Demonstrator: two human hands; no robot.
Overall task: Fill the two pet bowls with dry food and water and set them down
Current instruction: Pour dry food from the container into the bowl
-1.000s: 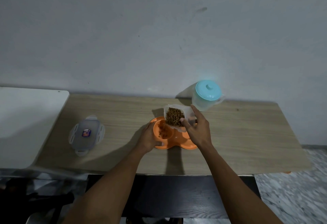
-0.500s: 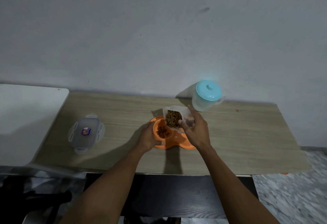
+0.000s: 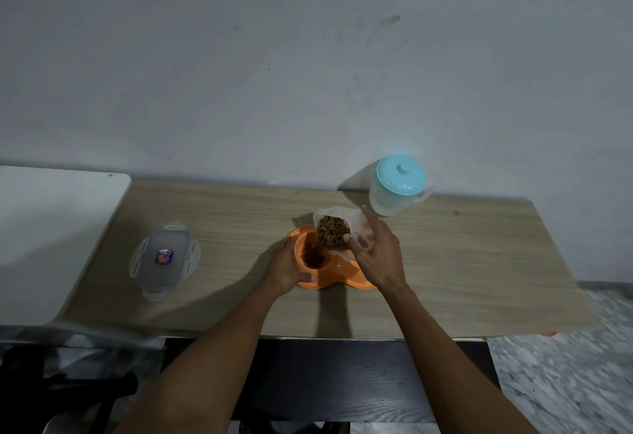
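Pouring: dry food (image 3: 330, 233) slides from a tilted clear container (image 3: 337, 231) into the left well of an orange double pet bowl (image 3: 337, 276).
Right hand (image 3: 376, 255): fingers clasped around the container's right side, index finger stretched along its far edge, holding it just above the bowl.
Left hand (image 3: 286, 267): fingers curled over the bowl's left rim, thumb on its near edge.
Bowl: sits on a wooden table (image 3: 479, 262), near the middle.
Left well: holds a small brown heap of kibble (image 3: 313, 257).
Right well: mostly hidden by the right hand; contents cannot be told.
Pitcher (image 3: 397, 187): behind and right of the bowl, upright, pale blue lid on.
Container lid (image 3: 164, 259): well left of the bowl, flat on the table.
White surface (image 3: 51, 228): beyond the lid, further left of the bowl.
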